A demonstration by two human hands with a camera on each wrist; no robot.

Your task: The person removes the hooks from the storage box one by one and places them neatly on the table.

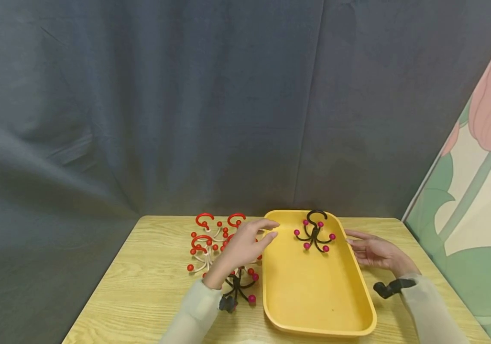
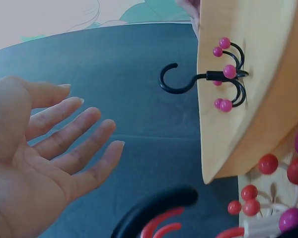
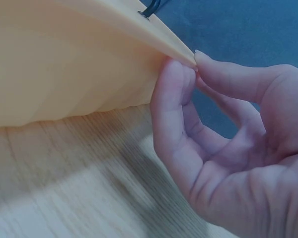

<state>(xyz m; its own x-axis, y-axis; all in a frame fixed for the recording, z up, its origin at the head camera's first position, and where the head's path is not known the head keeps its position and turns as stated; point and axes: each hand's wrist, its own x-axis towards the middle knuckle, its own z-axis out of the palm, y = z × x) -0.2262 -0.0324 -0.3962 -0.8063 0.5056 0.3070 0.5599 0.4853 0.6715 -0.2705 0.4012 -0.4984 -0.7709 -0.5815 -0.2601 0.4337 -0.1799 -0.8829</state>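
Observation:
A yellow tray (image 1: 310,291) stands on the table, with a black multi-armed hanging hook (image 1: 315,233) tipped with magenta balls at its far end. In the right wrist view, my right hand (image 3: 228,139) pinches the tray's rim between thumb and forefinger, on the right side. Over the tray's left rim hovers my left hand (image 1: 247,243), fingers spread and holding nothing. Below and behind that hand lie several white hanging hooks (image 1: 206,259) with red balls and red hook ends. Another black hanging hook (image 1: 236,283) with magenta balls lies nearest me, partly hidden by the left wrist.
The wooden table (image 1: 142,277) extends to the left and right of the tray. A dark curtain (image 1: 228,119) hangs right behind it. At the right is a wall panel (image 1: 464,215) with printed flowers. Each wrist wears a black strap (image 1: 393,287).

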